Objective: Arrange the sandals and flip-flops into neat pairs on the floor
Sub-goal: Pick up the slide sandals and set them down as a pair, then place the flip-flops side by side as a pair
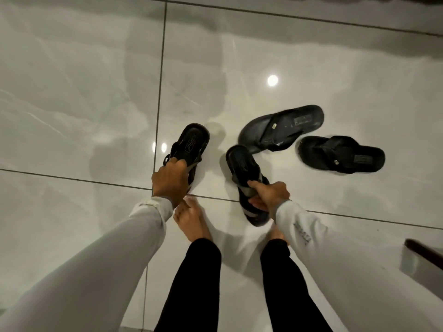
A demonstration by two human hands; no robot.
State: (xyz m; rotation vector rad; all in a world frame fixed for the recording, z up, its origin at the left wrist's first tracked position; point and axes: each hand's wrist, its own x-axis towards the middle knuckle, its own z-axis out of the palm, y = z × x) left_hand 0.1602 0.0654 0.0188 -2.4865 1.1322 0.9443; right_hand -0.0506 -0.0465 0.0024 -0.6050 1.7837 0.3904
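Observation:
My left hand (169, 180) grips the straps of a black sandal (191, 144), whose heel end points away from me. My right hand (268, 196) holds the grey straps of the matching black sandal (242, 166), which lies angled with its heel toward the upper left. Two black flip-flops lie loose on the floor to the right. The larger-looking flip-flop (282, 128) slants up to the right, and the second flip-flop (342, 154) lies almost sideways beyond it. The two flip-flops point in different directions and do not touch.
Glossy pale floor tiles (84, 104) with dark grout lines reflect ceiling lights. My bare feet (191, 221) stand just below the sandals. A dark wooden piece (424, 252) juts in at the right edge. A dark object runs along the top right edge.

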